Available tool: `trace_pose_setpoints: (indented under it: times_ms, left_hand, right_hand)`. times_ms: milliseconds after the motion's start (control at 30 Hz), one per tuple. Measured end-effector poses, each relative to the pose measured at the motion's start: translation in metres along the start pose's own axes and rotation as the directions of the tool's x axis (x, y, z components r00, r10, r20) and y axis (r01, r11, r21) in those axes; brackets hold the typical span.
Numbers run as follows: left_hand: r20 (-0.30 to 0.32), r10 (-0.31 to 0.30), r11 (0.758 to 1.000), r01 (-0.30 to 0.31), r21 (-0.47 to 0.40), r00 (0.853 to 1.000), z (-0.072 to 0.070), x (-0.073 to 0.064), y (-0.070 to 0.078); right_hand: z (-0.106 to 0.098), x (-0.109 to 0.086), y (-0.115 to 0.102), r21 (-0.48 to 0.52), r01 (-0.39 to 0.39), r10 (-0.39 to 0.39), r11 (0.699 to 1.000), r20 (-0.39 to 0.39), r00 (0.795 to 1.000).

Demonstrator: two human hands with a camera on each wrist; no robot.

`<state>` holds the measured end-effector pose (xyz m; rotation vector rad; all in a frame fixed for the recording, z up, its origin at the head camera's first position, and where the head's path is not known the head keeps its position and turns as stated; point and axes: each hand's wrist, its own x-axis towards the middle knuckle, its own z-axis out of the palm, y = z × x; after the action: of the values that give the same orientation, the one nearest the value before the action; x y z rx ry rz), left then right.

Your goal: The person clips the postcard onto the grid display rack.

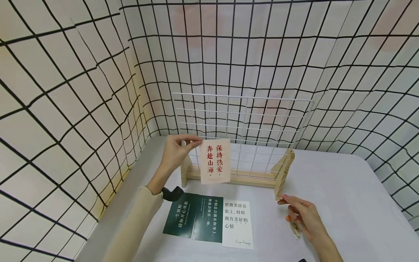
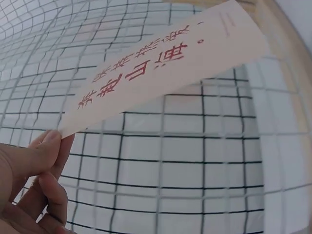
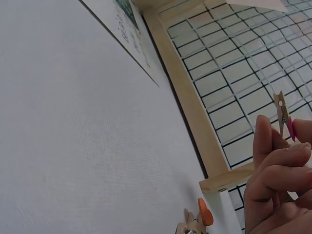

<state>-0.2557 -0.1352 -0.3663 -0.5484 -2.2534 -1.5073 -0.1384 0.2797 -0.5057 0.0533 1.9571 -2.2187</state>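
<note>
By its upper left corner, my left hand (image 1: 176,153) pinches a pale pink card (image 1: 215,160) with red Chinese writing. The card is upright in front of a white wire grid rack (image 1: 248,97) on a wooden base (image 1: 252,181). In the left wrist view, the thumb (image 2: 46,148) presses the card's corner against the fingers. My right hand (image 1: 306,214) is near the rack's right foot. Between its thumb and index finger it pinches a small wooden clothespin (image 3: 281,109) with a pink part, its jaws pointing up in the right wrist view.
Two dark green cards (image 1: 178,216) (image 1: 207,218) and a white card (image 1: 237,223) lie side by side before the rack. Small wooden clothespins (image 1: 296,233), one with an orange piece (image 3: 205,212), lie below my right hand. A black-grid cloth (image 1: 229,51) walls the white table.
</note>
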Motion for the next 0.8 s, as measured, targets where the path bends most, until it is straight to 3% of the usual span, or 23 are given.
trace_pose_setpoints:
  times_ms: [233, 433, 800]
  left_hand:
    - [-0.065, 0.105, 0.994, -0.107, -0.018, 0.992, -0.021, 0.023, 0.019]
    - [-0.165, 0.181, 0.983, -0.184, -0.001, 0.969, -0.036, 0.04, 0.033]
    - [-0.201, 0.177, 0.983, -0.164, 0.08, 0.963, -0.045, 0.054, 0.044]
  right_hand:
    - [0.002, 0.0, 0.001, -0.036, -0.036, 0.036, 0.999, -0.013, 0.999]
    - [0.0, 0.0, 0.002, -0.078, -0.06, 0.057, 0.995, -0.04, 0.998]
    - [0.003, 0.001, 0.006, -0.08, -0.051, 0.045, 0.995, -0.074, 0.996]
